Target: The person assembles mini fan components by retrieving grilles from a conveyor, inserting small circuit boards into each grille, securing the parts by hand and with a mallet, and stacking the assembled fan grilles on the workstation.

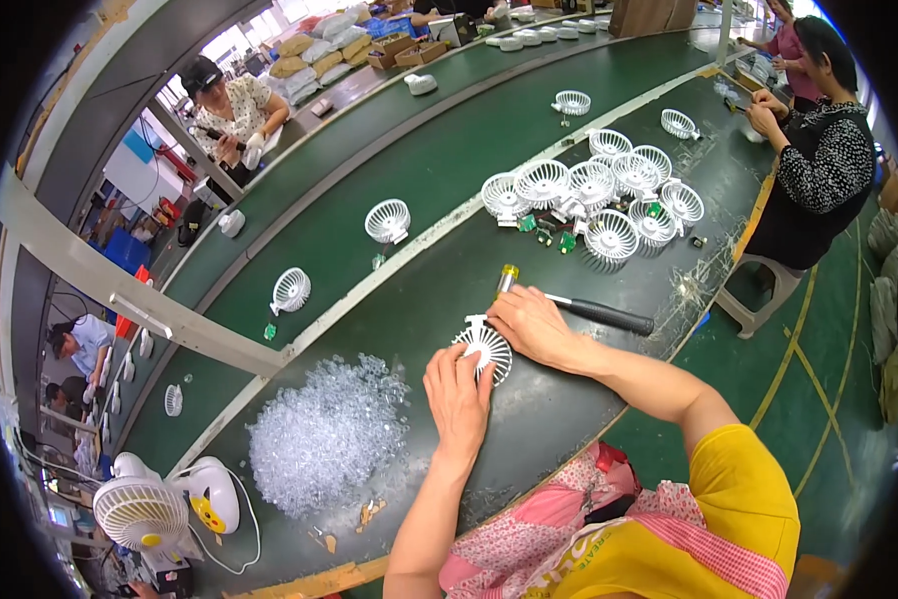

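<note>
A round white fan guard (491,349) with spoke-like ribs lies on the dark bench top in front of me. My left hand (455,392) grips its near left side, thumb and fingers over the ribs. My right hand (531,324) has its fingers closed at the guard's short neck, hiding part of it. Just beyond the right hand lies a hammer with a yellow-ended head (509,278) and a black handle (609,314). Left of my left hand is a heap of small clear plastic pieces (327,434).
More white fan guards (609,234) with small green parts are piled at the far right. Beyond a pale rail (429,235), a green conveyor belt (469,130) carries spaced guards. A small white fan (141,514) stands at left. Co-workers sit across the belt and at right.
</note>
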`<state>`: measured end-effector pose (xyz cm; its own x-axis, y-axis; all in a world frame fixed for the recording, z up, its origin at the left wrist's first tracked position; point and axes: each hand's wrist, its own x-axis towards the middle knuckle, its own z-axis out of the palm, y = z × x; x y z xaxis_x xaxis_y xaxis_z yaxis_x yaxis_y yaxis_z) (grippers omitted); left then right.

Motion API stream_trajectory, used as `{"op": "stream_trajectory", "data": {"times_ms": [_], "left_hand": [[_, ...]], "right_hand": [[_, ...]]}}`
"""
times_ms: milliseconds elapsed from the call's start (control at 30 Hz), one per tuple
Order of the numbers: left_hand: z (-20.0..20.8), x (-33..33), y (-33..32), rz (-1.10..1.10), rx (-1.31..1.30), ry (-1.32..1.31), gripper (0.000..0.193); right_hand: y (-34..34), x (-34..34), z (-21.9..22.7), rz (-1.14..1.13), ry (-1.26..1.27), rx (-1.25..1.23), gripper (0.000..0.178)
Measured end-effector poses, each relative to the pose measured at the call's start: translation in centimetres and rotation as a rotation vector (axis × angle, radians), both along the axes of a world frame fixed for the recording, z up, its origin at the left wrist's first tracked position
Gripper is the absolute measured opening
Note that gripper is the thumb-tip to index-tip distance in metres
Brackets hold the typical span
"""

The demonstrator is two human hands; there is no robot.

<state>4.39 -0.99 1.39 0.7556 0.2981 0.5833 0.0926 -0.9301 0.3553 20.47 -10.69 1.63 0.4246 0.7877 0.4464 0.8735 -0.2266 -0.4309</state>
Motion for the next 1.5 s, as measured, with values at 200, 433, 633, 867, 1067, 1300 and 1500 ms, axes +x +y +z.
{"op": "stream_trajectory", "data": {"times_ms": [200,433,633,867,1067,1300,1500], "left_hand": [[-0.5,-0.7,0.2,0.017,0.091,-0.003,0.032],[-0.5,-0.8,-0.1,0.025,0.077,-0.017,0.031],[-0.2,-0.9,-0.3,0.042,0.077,-0.062,0.03],[0.0,-1.8,2.6,0.116,0.082,-0.059,0.032],[-0.7,-3.2,6.5,0.392,0.159,0.076,0.018],[0.1,-3.1,6.3,0.42,0.145,0.095,0.014],[0.6,-1.9,5.5,0.114,-0.964,-0.17,0.015]], "right_hand": [[-4.5,0.3,2.8,-0.024,-0.02,-0.041,0.033],[-7.0,2.4,1.4,-0.148,0.028,-0.115,0.022],[-5.9,-1.4,5.7,0.011,0.13,0.268,0.034],[-5.0,1.2,3.0,-0.142,0.109,-0.073,0.025],[-1.7,1.5,2.3,0.167,-0.044,-0.012,0.029],[0.7,0.8,0.0,0.186,0.084,-0.131,0.014],[0.8,-1.7,1.1,0.295,0.551,0.175,0.014]]}}
